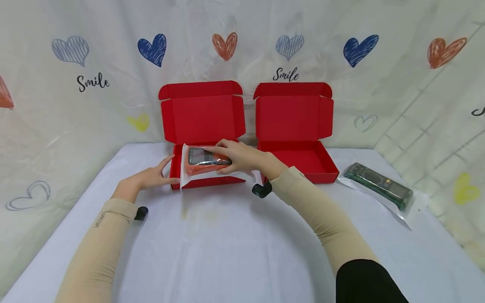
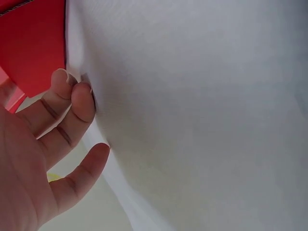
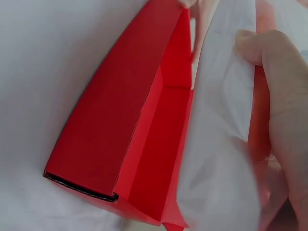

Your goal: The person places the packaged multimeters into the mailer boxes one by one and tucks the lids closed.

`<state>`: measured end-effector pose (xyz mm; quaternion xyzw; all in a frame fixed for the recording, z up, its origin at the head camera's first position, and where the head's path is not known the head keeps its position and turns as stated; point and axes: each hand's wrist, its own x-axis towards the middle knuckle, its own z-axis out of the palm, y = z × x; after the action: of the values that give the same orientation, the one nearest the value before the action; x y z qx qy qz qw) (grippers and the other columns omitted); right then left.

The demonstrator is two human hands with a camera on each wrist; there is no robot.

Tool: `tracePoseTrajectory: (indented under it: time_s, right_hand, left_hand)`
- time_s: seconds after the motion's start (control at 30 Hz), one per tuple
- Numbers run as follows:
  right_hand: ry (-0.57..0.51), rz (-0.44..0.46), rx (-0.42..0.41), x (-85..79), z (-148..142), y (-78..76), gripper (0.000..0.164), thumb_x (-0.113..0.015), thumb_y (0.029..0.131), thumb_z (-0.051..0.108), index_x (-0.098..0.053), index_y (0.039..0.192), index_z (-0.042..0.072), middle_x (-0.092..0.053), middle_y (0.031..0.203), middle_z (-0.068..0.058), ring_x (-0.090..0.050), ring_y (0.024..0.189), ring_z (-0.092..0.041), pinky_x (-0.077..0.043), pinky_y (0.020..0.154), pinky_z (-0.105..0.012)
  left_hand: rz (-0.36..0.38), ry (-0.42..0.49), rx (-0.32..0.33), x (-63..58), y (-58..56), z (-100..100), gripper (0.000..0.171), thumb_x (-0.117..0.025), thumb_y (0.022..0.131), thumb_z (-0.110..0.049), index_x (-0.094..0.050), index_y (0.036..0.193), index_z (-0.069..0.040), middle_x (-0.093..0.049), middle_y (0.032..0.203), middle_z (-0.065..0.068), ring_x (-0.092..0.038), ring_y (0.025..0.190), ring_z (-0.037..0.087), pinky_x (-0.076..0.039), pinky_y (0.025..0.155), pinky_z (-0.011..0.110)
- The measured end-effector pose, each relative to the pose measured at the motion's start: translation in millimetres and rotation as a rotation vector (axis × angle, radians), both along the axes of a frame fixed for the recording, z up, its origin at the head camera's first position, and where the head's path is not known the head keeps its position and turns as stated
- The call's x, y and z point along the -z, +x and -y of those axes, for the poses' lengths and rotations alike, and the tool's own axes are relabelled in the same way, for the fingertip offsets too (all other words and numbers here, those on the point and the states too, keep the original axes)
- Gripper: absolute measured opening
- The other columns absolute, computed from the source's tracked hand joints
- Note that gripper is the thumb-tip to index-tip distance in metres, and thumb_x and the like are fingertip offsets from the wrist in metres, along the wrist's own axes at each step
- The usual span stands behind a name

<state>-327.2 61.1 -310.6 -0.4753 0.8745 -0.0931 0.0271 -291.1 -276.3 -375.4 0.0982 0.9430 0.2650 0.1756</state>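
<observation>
My right hand [image 1: 242, 158] grips an orange-and-black handheld device, which looks like a multimeter [image 1: 197, 166], packed in a white-and-clear plastic bag [image 3: 224, 91]. It holds the bagged device over the left red box [image 1: 202, 118], whose lid stands up. In the right wrist view, the thumb presses on the bag beside the box's open tray [image 3: 98, 108]. At that box's left side, my left hand [image 1: 153, 176] touches the edge with fingers and thumb spread. The left wrist view shows this hand's fingers [image 2: 83, 101] lightly bent, with nothing held between them.
A second red box [image 1: 294, 111] stands open to the right, its lid also raised. Further right lies a dark green device [image 1: 379, 185] in a similar bag. A white cloth [image 1: 227, 252] covers the table, and a curtain printed with hearts hangs behind the boxes.
</observation>
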Motion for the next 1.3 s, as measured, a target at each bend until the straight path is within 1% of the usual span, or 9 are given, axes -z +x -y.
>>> tracePoseTrajectory:
  time_s: [0.23,0.4,0.53,0.63,0.73,0.87,1.1,1.2,1.3]
  right_hand:
    - [0.015,0.006,0.025,2.8,5.3,-10.2,0.083,-0.076,0.093,0.039,-0.033,0.162,0.024,-0.049,0.141,-0.009,-0.051,0.119,-0.02,-0.052,0.096,-0.031]
    - [0.021,0.008,0.048,4.4,11.1,-19.0,0.083,-0.076,0.093,0.04,-0.034,0.162,0.024,-0.049,0.14,-0.009,-0.052,0.119,-0.021,-0.053,0.094,-0.031]
    - [0.044,0.027,0.059,8.1,16.7,-26.6,0.083,-0.076,0.093,0.041,-0.033,0.162,0.025,-0.048,0.142,-0.009,-0.051,0.12,-0.021,-0.053,0.094,-0.031]
    - [0.062,0.035,0.062,10.2,21.0,-31.9,0.084,-0.076,0.092,0.042,-0.032,0.163,0.026,-0.048,0.142,-0.008,-0.049,0.122,-0.021,-0.051,0.097,-0.033]
    - [0.066,0.024,0.061,11.7,24.7,-36.3,0.085,-0.076,0.092,0.042,-0.032,0.163,0.026,-0.048,0.142,-0.008,-0.048,0.124,-0.021,-0.049,0.1,-0.035]
    - [0.073,-0.004,0.068,14.1,26.9,-40.1,0.086,-0.077,0.091,0.042,-0.032,0.163,0.026,-0.047,0.143,-0.008,-0.047,0.125,-0.021,-0.048,0.103,-0.038]
    - [0.08,-0.058,0.078,19.9,27.3,-46.2,0.087,-0.076,0.092,0.042,-0.028,0.164,0.027,-0.045,0.146,-0.009,-0.046,0.129,-0.023,-0.043,0.107,-0.047]
    - [0.079,-0.049,0.084,21.9,28.4,-48.3,0.088,-0.076,0.092,0.041,-0.028,0.164,0.028,-0.045,0.146,-0.009,-0.046,0.129,-0.023,-0.042,0.108,-0.047]
    - [0.087,-0.027,0.093,23.5,30.3,-49.3,0.088,-0.076,0.092,0.042,-0.028,0.164,0.028,-0.044,0.147,-0.008,-0.045,0.129,-0.023,-0.043,0.108,-0.045]
  left_hand:
    - [-0.003,-0.025,0.002,0.8,-1.4,-1.7,0.112,-0.064,0.091,-0.064,0.006,0.165,-0.018,-0.053,0.132,0.032,-0.052,0.122,0.045,-0.043,0.101,0.067]
    - [-0.006,-0.025,-0.008,2.9,-3.3,-0.5,0.113,-0.066,0.089,-0.064,0.004,0.165,-0.019,-0.055,0.131,0.031,-0.053,0.121,0.044,-0.044,0.101,0.066]
    - [-0.001,-0.014,-0.007,5.3,-3.4,0.0,0.113,-0.066,0.089,-0.064,0.005,0.165,-0.02,-0.055,0.131,0.031,-0.053,0.121,0.043,-0.043,0.102,0.066]
    - [0.009,-0.007,-0.01,6.7,-2.9,-0.2,0.113,-0.066,0.089,-0.064,0.005,0.165,-0.02,-0.055,0.132,0.031,-0.053,0.122,0.044,-0.043,0.102,0.066]
    - [0.012,-0.009,-0.019,6.6,-2.6,-0.3,0.113,-0.066,0.089,-0.065,0.004,0.165,-0.02,-0.054,0.131,0.031,-0.053,0.121,0.044,-0.044,0.101,0.066]
    - [0.014,-0.019,-0.025,4.3,-3.0,-0.4,0.113,-0.065,0.089,-0.066,0.004,0.165,-0.019,-0.054,0.131,0.031,-0.052,0.122,0.045,-0.044,0.1,0.066]
    - [0.031,-0.009,-0.032,0.7,-5.3,-1.0,0.114,-0.066,0.088,-0.066,0.005,0.165,-0.022,-0.051,0.134,0.031,-0.049,0.124,0.045,-0.044,0.101,0.066]
    - [0.038,-0.001,-0.028,0.6,-5.5,-1.5,0.114,-0.066,0.089,-0.065,0.006,0.165,-0.021,-0.051,0.134,0.031,-0.049,0.124,0.046,-0.043,0.101,0.066]
    - [0.048,0.003,-0.027,1.9,-5.7,-1.7,0.114,-0.066,0.089,-0.065,0.006,0.165,-0.021,-0.051,0.134,0.031,-0.049,0.124,0.046,-0.043,0.101,0.067]
